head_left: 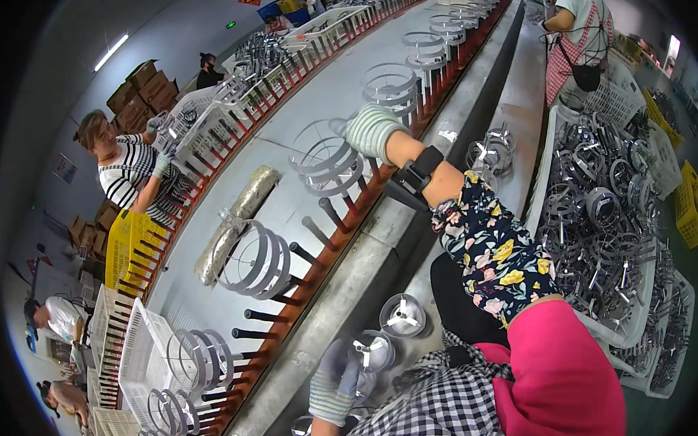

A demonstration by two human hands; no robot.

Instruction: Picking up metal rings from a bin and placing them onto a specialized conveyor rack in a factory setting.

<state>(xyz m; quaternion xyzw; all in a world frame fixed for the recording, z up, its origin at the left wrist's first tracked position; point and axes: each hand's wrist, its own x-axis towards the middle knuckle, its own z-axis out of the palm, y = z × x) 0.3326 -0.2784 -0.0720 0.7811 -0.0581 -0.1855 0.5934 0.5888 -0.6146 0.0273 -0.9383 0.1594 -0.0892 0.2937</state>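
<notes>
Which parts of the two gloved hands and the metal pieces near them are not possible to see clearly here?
Head view only:
- Right hand: fingertips hidden behind the metal ring set; grip unclear.
- Left hand: palm faces away; contact with the round metal part uncertain.
- White basket: its pieces tangle, too small to separate.

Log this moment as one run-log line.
right hand: gloved, on ring frame at peg rail | left hand: gloved, by round part on ledge | crate: metal parts

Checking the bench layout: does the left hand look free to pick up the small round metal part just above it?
Probably yes. The left hand rests beside the round metal part, and nothing lies between them on the steel ledge.
</notes>
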